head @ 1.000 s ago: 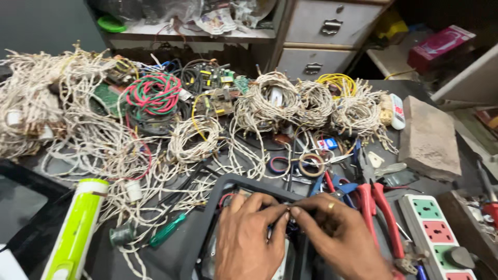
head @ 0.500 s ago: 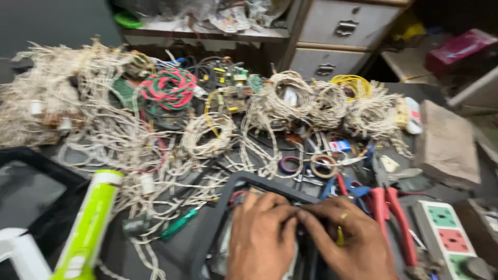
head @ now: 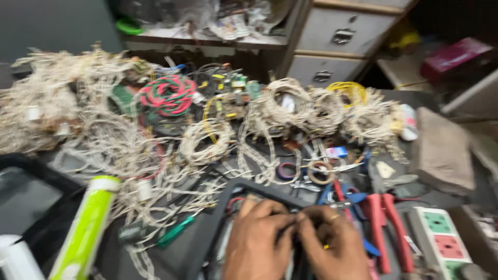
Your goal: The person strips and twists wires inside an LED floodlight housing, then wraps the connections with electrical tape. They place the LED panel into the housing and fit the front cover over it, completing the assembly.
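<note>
Head view, blurry, bench full of wire. Landmark: black frame [head: 218,218], bottom centre, both hands inside it.

- Biggest: white wire tangle [head: 67,114], up-left of the frame, spreading down to its left edge.
- Drawers [head: 337,46], grey metal, far behind the frame, up-right. Cluttered shelf [head: 207,36] left of them.
- Brown block [head: 443,150], well right of the frame and above it.
- White coils [head: 311,106] in a row behind the frame; one more coil [head: 205,142] just above its left corner.
- Red-green coil [head: 168,96] up-left of the frame, beyond the white coil.
- Green tube [head: 85,228] with white cap, left of the frame, lying tilted.
- Power strip [head: 441,241], white with green and red sockets, right of the frame.
- Red pliers [head: 386,228] between frame and power strip, handles pointing toward the camera.
- Yellow coil [head: 350,91] far behind the frame, right end of the coil row.
- Left hand [head: 257,238] and right hand [head: 332,243] touching at the fingertips over the frame's middle. Both curled shut, pinching something small and dark between them; can't tell what, too blurred. Ring [head: 334,219] on the right hand.
- Tape rolls [head: 306,171] just above the frame's top-right edge.
- Green screwdriver [head: 174,231] just left of the frame's left edge.
</note>
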